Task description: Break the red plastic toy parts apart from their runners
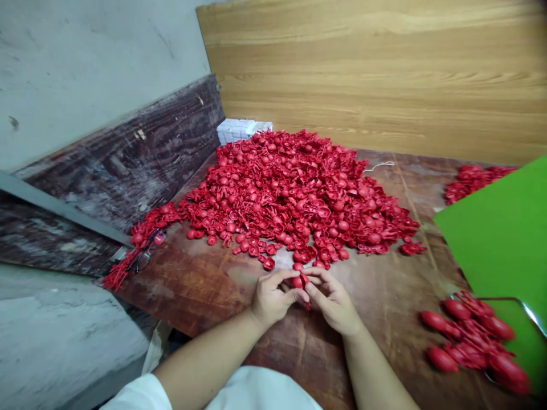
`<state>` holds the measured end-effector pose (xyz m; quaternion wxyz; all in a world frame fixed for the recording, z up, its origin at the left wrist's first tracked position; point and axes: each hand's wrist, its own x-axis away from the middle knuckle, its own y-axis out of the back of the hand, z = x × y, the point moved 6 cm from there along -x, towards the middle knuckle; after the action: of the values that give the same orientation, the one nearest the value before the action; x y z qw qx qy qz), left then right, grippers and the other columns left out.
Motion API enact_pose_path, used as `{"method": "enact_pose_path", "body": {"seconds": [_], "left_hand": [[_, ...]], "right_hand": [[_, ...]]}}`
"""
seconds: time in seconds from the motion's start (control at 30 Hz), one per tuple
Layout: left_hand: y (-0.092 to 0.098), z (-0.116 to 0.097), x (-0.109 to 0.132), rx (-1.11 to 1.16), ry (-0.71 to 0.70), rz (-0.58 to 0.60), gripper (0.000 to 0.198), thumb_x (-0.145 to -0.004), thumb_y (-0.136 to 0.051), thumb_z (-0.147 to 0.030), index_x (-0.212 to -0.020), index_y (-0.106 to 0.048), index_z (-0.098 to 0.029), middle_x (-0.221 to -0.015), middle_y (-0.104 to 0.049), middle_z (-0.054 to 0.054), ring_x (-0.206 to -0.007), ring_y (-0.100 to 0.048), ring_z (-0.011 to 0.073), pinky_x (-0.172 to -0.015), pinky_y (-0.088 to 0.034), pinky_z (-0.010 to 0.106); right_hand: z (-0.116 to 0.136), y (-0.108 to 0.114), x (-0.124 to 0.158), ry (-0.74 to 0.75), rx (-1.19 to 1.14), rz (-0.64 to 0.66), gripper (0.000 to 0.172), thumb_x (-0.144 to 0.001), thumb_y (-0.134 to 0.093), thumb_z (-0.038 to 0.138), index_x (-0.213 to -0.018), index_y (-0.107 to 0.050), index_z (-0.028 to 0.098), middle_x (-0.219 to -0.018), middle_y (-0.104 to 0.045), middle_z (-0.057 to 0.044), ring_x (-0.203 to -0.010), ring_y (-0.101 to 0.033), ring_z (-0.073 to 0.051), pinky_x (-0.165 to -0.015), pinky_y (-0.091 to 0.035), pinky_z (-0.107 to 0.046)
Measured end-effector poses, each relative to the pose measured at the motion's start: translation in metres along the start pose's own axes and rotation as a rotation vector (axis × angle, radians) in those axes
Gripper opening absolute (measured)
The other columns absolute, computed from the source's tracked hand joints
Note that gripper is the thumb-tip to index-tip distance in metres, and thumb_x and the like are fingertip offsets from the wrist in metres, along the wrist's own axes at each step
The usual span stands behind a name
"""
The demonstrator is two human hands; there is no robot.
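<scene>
My left hand [276, 295] and my right hand [330, 296] meet near the table's front, fingertips pinched on a small red plastic piece [298, 282]. A dark gap shows in the piece between the two thumbs, and a thin red part hangs below it. My fingers partly hide its shape. Just beyond my hands lies a large heap of red plastic parts [290, 193], rounded shells and thin branching pieces mixed together. Several longer red figures with round ends [474, 336] lie in a small pile at the lower right.
A brown table [200, 290] bears everything. Eyeglasses [144, 261] lie by red parts at its left edge. White stacked blocks [241, 130] stand behind the heap. A green panel [499, 222] juts in from the right, with more red parts [474, 179] behind it. Boards border the table's left and back.
</scene>
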<state>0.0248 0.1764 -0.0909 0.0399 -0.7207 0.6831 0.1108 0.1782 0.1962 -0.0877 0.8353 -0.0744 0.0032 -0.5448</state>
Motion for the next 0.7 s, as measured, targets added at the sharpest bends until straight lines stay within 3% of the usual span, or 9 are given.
{"method": "enact_pose_path", "body": {"seconds": [0.27,0.5,0.7], "left_hand": [[0.0015,0.0034,0.0006,0.008,0.008,-0.007,0.047,-0.071,-0.083,-0.048,-0.106,-0.073,-0.017,-0.077,-0.074,0.005,-0.06,-0.064,0.0116,-0.063,-0.055,0.021],[0.0003,0.0023,0.0002,0.025,0.027,0.018,0.049,-0.07,-0.083,-0.048,-0.105,-0.074,-0.015,-0.074,-0.073,0.005,-0.058,-0.063,0.0115,-0.061,-0.054,0.021],[0.0005,0.0009,-0.0007,0.005,0.003,0.018,0.047,-0.071,-0.083,-0.048,-0.106,-0.075,-0.016,-0.078,-0.075,0.006,-0.061,-0.063,0.0123,-0.064,-0.055,0.022]], "right_hand": [[0.0033,0.0084,-0.0001,0.02,-0.019,-0.06,0.028,-0.088,-0.071,0.04,-0.11,-0.064,0.023,-0.096,-0.077,-0.008,-0.077,-0.074,-0.02,-0.071,-0.061,-0.032],[-0.0019,0.0054,-0.0007,0.019,-0.004,0.017,0.027,-0.088,-0.072,0.034,-0.112,-0.065,0.023,-0.102,-0.077,-0.009,-0.089,-0.075,-0.022,-0.079,-0.061,-0.034],[0.0018,0.0084,-0.0012,0.06,0.066,-0.02,0.025,-0.085,-0.075,0.034,-0.106,-0.07,0.021,-0.099,-0.078,-0.01,-0.087,-0.076,-0.023,-0.079,-0.062,-0.035]]}}
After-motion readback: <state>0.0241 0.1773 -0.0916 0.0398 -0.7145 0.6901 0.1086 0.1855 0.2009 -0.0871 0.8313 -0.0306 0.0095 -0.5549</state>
